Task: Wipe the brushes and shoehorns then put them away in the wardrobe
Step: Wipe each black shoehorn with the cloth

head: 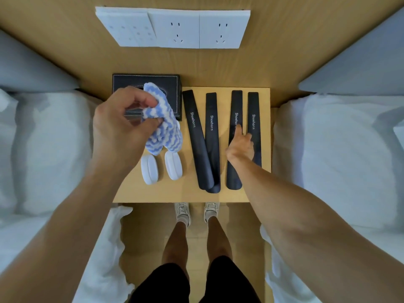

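Left hand (122, 123) is pinching the striped cloth (162, 125) at center-left while the right hand (240, 147), fingers loose, is reaching onto the shoehorns (235, 138) lying mid-desk (175, 193), so I'd be lifting one clear before wiping it.

Bedside table (240, 194): light wood top, centre of the frame, set between two white-covered beds.

Lying directly on it:
- Black tissue box (133, 83), upper left corner of the top, stitched edge; partly hidden.
- Two white oval brushes (149, 169) (173, 165), lower left, side by side, just apart, their far ends hidden.
- Four dark shoehorns, each printed "Shoehorn", laid lengthwise across the centre and right. First shoehorn (197, 138) slants toward the second shoehorn (212, 127); their near ends overlap. Third shoehorn (234, 167) and fourth shoehorn (253, 110) lie just beside each other at the right, both partly hidden.
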The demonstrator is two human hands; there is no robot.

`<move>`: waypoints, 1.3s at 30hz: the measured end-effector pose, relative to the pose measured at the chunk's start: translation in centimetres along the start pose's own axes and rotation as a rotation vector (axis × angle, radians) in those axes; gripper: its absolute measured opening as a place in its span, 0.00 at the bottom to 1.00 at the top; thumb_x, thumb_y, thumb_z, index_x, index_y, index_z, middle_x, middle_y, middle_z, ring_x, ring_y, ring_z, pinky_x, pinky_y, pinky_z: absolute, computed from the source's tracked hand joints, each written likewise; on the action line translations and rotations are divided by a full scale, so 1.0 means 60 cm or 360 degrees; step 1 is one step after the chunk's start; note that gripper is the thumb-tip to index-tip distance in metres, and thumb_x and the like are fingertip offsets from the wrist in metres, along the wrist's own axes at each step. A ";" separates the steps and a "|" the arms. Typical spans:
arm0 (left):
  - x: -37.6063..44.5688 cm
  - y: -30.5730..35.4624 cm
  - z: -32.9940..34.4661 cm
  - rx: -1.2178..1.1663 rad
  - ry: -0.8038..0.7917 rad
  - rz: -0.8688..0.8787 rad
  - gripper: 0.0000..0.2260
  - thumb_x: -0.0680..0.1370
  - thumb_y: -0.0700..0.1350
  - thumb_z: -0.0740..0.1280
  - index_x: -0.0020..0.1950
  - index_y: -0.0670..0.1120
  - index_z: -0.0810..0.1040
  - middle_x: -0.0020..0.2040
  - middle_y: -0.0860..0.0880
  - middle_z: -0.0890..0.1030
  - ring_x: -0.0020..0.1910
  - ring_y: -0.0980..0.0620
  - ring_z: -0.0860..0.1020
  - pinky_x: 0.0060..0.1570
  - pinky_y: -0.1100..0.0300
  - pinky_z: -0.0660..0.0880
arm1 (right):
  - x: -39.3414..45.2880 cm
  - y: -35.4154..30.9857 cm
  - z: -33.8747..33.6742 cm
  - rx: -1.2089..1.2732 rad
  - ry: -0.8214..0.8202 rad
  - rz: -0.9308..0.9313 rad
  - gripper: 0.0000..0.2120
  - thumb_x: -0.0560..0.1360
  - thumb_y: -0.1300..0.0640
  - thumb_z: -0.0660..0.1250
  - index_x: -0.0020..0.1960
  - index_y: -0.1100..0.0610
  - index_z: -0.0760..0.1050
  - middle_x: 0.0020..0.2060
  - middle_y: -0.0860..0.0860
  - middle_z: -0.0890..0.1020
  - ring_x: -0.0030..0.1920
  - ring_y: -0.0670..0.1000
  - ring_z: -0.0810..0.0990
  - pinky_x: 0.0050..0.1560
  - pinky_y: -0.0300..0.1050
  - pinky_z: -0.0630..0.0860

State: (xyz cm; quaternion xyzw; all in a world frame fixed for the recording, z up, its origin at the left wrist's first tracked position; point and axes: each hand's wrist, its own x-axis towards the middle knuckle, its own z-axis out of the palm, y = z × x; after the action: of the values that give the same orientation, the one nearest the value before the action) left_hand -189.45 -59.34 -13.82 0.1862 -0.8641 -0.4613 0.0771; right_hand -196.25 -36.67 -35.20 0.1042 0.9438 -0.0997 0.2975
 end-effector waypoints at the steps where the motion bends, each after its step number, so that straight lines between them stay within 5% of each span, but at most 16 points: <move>1: 0.001 0.000 -0.001 -0.0003 -0.0002 0.0001 0.15 0.70 0.36 0.74 0.48 0.54 0.77 0.48 0.57 0.80 0.49 0.62 0.78 0.42 0.71 0.75 | -0.002 -0.004 -0.002 0.0001 -0.0017 0.0011 0.38 0.76 0.66 0.68 0.79 0.50 0.54 0.68 0.61 0.68 0.65 0.62 0.73 0.55 0.53 0.78; 5: 0.004 0.000 -0.002 -0.0028 0.0004 -0.0002 0.15 0.70 0.36 0.74 0.47 0.55 0.77 0.49 0.55 0.80 0.48 0.62 0.78 0.41 0.72 0.75 | -0.022 -0.016 -0.010 -0.0005 -0.0018 -0.0005 0.36 0.73 0.63 0.72 0.76 0.53 0.60 0.69 0.61 0.65 0.65 0.62 0.70 0.56 0.52 0.77; 10: 0.006 -0.001 -0.007 -0.0030 0.0042 -0.0017 0.14 0.70 0.37 0.74 0.48 0.53 0.78 0.47 0.57 0.80 0.48 0.64 0.78 0.40 0.73 0.74 | -0.059 -0.047 0.012 -0.0101 0.0072 -0.0513 0.21 0.75 0.50 0.72 0.64 0.56 0.72 0.58 0.55 0.75 0.57 0.57 0.78 0.49 0.50 0.77; 17: -0.003 -0.012 -0.027 0.0019 0.0076 -0.0016 0.12 0.70 0.37 0.74 0.48 0.51 0.78 0.45 0.61 0.78 0.45 0.68 0.76 0.38 0.76 0.72 | -0.065 -0.065 0.051 -0.0146 -0.0130 -0.0330 0.08 0.79 0.62 0.67 0.57 0.58 0.72 0.49 0.56 0.82 0.51 0.59 0.83 0.40 0.48 0.71; 29: -0.016 0.015 -0.058 -0.0073 0.0085 0.0017 0.17 0.70 0.37 0.73 0.43 0.60 0.76 0.43 0.60 0.80 0.44 0.67 0.77 0.41 0.76 0.71 | -0.087 -0.044 -0.004 0.0170 -0.0418 -0.0298 0.05 0.76 0.63 0.71 0.51 0.60 0.77 0.48 0.56 0.82 0.48 0.55 0.84 0.51 0.52 0.83; 36: -0.021 0.070 -0.068 -0.0097 -0.0023 0.0093 0.11 0.71 0.36 0.72 0.48 0.51 0.78 0.43 0.59 0.79 0.42 0.67 0.76 0.41 0.75 0.70 | -0.183 0.009 -0.073 0.0803 -0.0323 -0.0207 0.09 0.72 0.64 0.74 0.43 0.56 0.74 0.36 0.52 0.84 0.35 0.48 0.84 0.40 0.46 0.84; 39: -0.025 0.102 -0.073 -0.0152 -0.0093 0.0163 0.11 0.72 0.36 0.71 0.48 0.49 0.78 0.44 0.58 0.80 0.45 0.63 0.78 0.45 0.67 0.74 | -0.228 0.031 -0.101 0.0986 -0.0232 -0.0271 0.13 0.72 0.65 0.74 0.40 0.55 0.72 0.31 0.51 0.83 0.29 0.44 0.81 0.33 0.38 0.79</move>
State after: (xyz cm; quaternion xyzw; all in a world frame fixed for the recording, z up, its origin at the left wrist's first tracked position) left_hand -188.25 -58.99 -6.25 0.1242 -0.8514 -0.5027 0.0841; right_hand -188.08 -35.22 -22.59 0.1032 0.8501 -0.4137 0.3091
